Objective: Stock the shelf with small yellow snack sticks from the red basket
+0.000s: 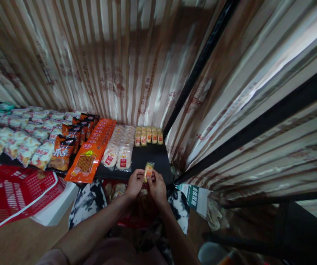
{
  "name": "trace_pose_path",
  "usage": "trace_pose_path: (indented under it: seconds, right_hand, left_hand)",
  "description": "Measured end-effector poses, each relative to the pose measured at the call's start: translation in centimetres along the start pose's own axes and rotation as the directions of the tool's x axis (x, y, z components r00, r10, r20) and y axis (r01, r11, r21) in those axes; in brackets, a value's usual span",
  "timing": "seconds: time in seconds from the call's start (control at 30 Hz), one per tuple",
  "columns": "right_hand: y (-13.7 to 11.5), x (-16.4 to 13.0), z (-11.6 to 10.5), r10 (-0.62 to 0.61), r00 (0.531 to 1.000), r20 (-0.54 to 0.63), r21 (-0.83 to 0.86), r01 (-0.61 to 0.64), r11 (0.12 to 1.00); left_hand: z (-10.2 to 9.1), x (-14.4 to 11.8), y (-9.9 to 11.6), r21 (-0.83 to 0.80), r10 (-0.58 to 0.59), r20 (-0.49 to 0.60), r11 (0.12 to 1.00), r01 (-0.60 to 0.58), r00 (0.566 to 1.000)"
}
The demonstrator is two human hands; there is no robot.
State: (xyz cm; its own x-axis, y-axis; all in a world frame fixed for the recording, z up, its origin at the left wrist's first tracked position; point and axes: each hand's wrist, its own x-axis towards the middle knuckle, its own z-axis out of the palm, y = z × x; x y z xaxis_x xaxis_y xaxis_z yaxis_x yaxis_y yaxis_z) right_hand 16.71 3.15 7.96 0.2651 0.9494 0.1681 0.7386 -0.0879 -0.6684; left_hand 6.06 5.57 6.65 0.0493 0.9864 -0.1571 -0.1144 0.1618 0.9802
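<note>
Now both hands, left hand (134, 183) and right hand (156, 186), pinch one small yellow snack packet (148, 170) just above the black shelf (147, 159), where a short row of matching packets (148, 136) already lies, with bare space left.

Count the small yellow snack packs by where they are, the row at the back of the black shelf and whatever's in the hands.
Yellow packs in the back row on the black shelf: 5
Yellow pack held by left hand and right hand: 1
Total: 6

A small shop; rows of packaged snacks (92, 145) on a black shelf (150, 156); red shopping basket (17, 191).
</note>
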Motion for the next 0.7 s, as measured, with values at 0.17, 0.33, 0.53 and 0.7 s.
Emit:
trace_pose_path:
  seconds: [0.17, 0.33, 0.53, 0.7]
  right_hand:
    - [0.3, 1.4, 0.4, 0.006, 1.0, 0.006, -0.014, -0.005, 1.0]
    - [0.9, 2.5, 1.4, -0.002, 1.0, -0.004, -0.04, 0.002, 0.999]
    - [1.4, 3.9, 2.6, -0.015, 0.998, -0.06, -0.044, 0.012, 0.999]
    - [1.4, 5.2, 3.2, -0.008, 0.996, -0.09, -0.034, 0.005, 0.999]
  left_hand:
    - [0.7, 1.4, 0.1, 0.056, 0.03, -0.005, 0.998, -0.03, 1.0]
    - [1.2, 2.4, 0.3, 0.132, 0.001, -0.004, 0.991, -0.001, 1.0]
    - [1.7, 3.6, 0.8, 0.213, -0.006, -0.015, 0.977, 0.009, 1.0]
    - [2.2, 4.5, 1.3, 0.281, 0.035, -0.045, 0.96, -0.021, 0.998]
